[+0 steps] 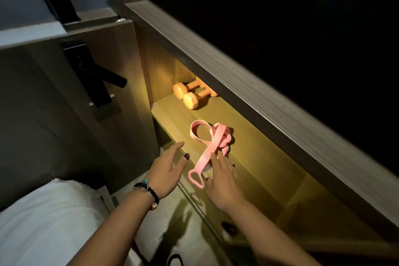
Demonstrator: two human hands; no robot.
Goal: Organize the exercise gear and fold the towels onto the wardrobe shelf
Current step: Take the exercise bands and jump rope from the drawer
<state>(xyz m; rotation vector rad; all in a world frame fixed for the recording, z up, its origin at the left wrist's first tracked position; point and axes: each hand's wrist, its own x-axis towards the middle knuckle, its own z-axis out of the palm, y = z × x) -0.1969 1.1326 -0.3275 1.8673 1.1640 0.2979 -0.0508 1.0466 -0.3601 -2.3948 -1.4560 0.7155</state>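
The pink resistance band [208, 147] lies in a loose tangle on the lit wardrobe shelf [259, 157] at the middle of the frame, and one looped handle hangs past the shelf's front edge. That overhang is the likely trouble: a nudge from either hand could drag the whole band off the edge toward the floor, since the rubbery strap looks smooth and light.

The right hand [224, 181] lies flat, fingers [216, 160] straight, touching the strap near the edge without curling round it. The left hand [167, 170] hovers just left of the band with its fingers spread and relaxed, holding nothing; a bead bracelet [146, 190] circles that wrist.

Further back, toward the upper middle, two orange dumbbells [190, 94] sit side by side, matte, with rounded ends; being round, they might roll if bumped. The shelf is smooth wood-grain board. A white towel or bedding [43, 222] shows soft and folded at the lower left.
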